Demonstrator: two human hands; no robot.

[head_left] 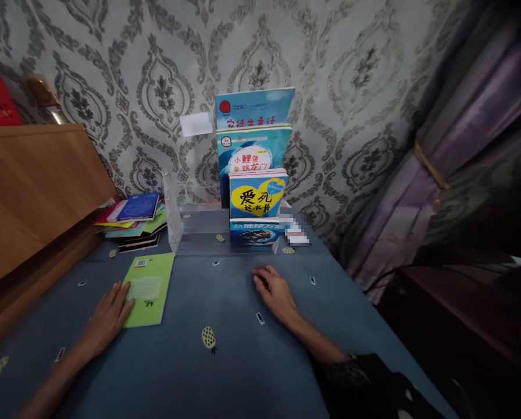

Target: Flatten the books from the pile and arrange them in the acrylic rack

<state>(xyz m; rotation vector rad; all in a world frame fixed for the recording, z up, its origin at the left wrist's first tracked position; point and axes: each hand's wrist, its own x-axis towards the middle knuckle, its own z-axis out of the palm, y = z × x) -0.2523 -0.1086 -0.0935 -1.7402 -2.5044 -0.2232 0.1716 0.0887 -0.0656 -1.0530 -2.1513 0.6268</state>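
My left hand [107, 317] lies with its fingers stretched out, the tips touching the left edge of a light green book [160, 273]. That book rests flat on the table, showing a barcode and a pale text panel. On the tablecloth, with nothing in it, is my right hand [275, 291], its fingers loosely bent and the thumb apart. Beyond it, several books stand in a clear acrylic rack [203, 241]. A blue book with a yellow heart [257, 196] is near the front, and taller blue books [254, 139] rise behind it.
At the left, a messy stack of books [136, 209] lies beside a wooden cabinet [38, 186]. The blue patterned tablecloth [177, 372] covers the table. Patterned wallpaper is behind the rack, and a tied purple curtain [400, 192] hangs at the right.
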